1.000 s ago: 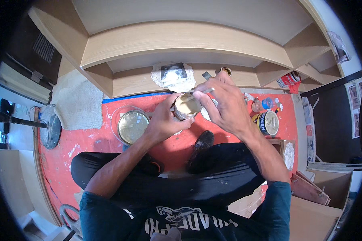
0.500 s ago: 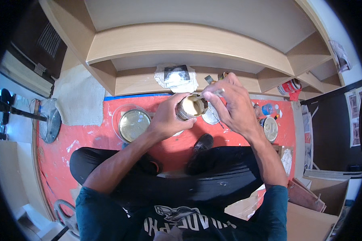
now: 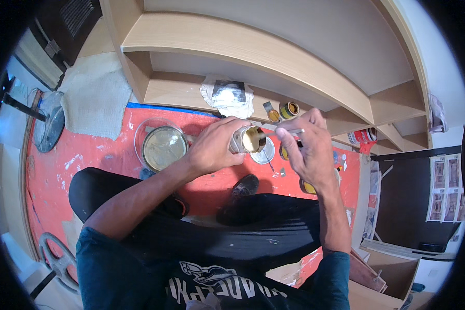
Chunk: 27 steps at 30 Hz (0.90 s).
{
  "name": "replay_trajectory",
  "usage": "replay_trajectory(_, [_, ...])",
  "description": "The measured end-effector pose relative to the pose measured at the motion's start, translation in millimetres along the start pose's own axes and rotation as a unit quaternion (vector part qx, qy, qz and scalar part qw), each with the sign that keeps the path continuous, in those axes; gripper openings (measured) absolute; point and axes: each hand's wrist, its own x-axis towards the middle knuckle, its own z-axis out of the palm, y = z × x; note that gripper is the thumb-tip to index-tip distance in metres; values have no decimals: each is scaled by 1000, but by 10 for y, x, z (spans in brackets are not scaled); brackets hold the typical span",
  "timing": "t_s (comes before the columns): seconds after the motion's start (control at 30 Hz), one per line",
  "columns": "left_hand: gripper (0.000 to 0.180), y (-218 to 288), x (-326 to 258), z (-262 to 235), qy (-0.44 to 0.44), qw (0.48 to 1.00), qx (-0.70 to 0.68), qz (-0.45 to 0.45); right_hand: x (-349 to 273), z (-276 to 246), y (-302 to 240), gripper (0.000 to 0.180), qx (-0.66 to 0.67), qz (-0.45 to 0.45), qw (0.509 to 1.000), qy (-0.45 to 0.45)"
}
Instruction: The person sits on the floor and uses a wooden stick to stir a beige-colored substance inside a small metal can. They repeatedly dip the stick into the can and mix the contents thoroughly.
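My left hand (image 3: 214, 146) is wrapped round a small open tin (image 3: 238, 141), tilted so that its mouth faces right. Pale cream material shows inside it. In my right hand (image 3: 311, 147), just to the right of the tin, a thin light-coloured stick-like tool (image 3: 296, 132) is pinched between thumb and fingers. The tool's other end reaches the tin's mouth; its tip is too small to make out. Behind my hands, a round white lid (image 3: 266, 154) lies on the red floor covering (image 3: 206, 191).
Ahead stands a wooden shelf unit (image 3: 232, 39). Its bottom board bears a white rag (image 3: 243, 109) under a black sheet, a scraper (image 3: 269, 110) and an open tin (image 3: 290, 109). A wide round container (image 3: 164, 150) stands at left. A red can (image 3: 362, 136) is farther right.
The view has turned, so the shelf sits more to the right. The tin's mouth now faces farther right. Both hands keep their hold on the tin and the tool.
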Motion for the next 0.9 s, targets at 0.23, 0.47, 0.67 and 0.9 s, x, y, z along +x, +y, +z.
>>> replay_trajectory(0.23, [58, -11, 12, -43, 7, 1000, -10, -4, 3, 32, -65, 10, -12, 1, 1000, -3])
replay_trajectory(0.47, [60, -4, 5, -53, 16, 999, -31, -20, -39, -4, -6, 9, 36, 48, 998, 1])
replay_trajectory(0.67, [60, -32, 3, 3, 30, 999, -36, -15, 32, -55, -68, 8, -49, -43, 997, 30])
replay_trajectory(0.9, [59, -53, -8, 26, 45, 999, 3, 10, 13, -44, -116, 7, -27, -9, 1000, 11])
